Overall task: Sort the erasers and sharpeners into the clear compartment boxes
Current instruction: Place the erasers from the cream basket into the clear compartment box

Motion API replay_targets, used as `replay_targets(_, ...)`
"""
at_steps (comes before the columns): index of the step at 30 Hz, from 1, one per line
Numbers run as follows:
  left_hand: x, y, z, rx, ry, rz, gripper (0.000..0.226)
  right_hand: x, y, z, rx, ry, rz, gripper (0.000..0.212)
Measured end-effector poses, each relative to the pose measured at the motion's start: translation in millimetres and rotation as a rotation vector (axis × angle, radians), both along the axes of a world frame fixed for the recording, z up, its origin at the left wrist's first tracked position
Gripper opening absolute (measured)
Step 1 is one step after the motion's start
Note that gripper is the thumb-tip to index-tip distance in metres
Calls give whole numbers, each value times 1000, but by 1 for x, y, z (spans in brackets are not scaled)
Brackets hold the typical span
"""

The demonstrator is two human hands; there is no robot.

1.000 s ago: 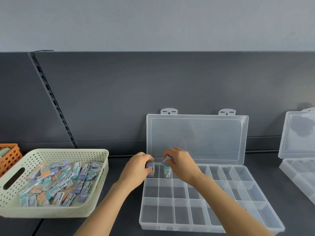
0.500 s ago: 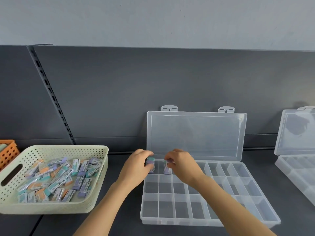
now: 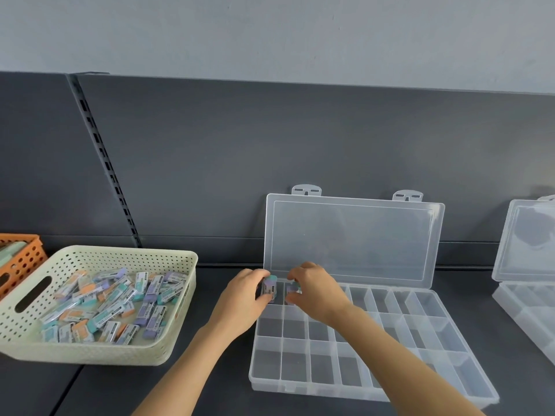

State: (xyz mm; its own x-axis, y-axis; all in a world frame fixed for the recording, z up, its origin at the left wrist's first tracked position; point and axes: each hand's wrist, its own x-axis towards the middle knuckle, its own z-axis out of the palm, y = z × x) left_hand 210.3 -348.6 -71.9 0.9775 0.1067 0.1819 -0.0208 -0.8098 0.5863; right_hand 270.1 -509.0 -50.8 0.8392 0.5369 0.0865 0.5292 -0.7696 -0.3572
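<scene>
- My left hand (image 3: 244, 298) has its grip clamped on a purple-and-teal eraser (image 3: 269, 288). The eraser stands on end at the far-left corner cell of the clear compartment box (image 3: 372, 391).
- My right hand (image 3: 315, 291) pinches a second eraser (image 3: 292, 291) at the next cell along, just beside the left grip.
- Both cells lie directly under the grips; I judge only a short lowering remains.
- The raised lid (image 3: 351, 238) stands close behind my knuckles, so free room is toward me.
- The basket (image 3: 99, 354) of erasers sits left of the left grip.

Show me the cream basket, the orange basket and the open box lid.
cream basket (image 3: 120, 259): head view, far wall.
orange basket (image 3: 24, 262): head view, perforated side.
box lid (image 3: 351, 238): head view, panel's middle.
</scene>
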Motion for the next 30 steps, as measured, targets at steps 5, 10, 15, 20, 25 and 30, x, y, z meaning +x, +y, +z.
replay_targets(5,-2,1,1,-10,9,-2,43,7,-1,3,35,5,16,23)
replay_targets(10,-3,1,2,-16,9,4,44,7,-1,2,19,-8,74,21)
replay_targets(15,-5,2,5,-9,15,7,49,6,0,-1,10,-9,74,29)
replay_targets(20,-8,3,9,-10,11,25,51,8,-3,5,34,19,72,37)
replay_targets(25,-14,4,16,-11,-10,40,49,6,-7,7,71,62,48,38)
replay_targets(30,-22,7,23,-7,-48,55,48,1,-7,19,118,43,32,43)
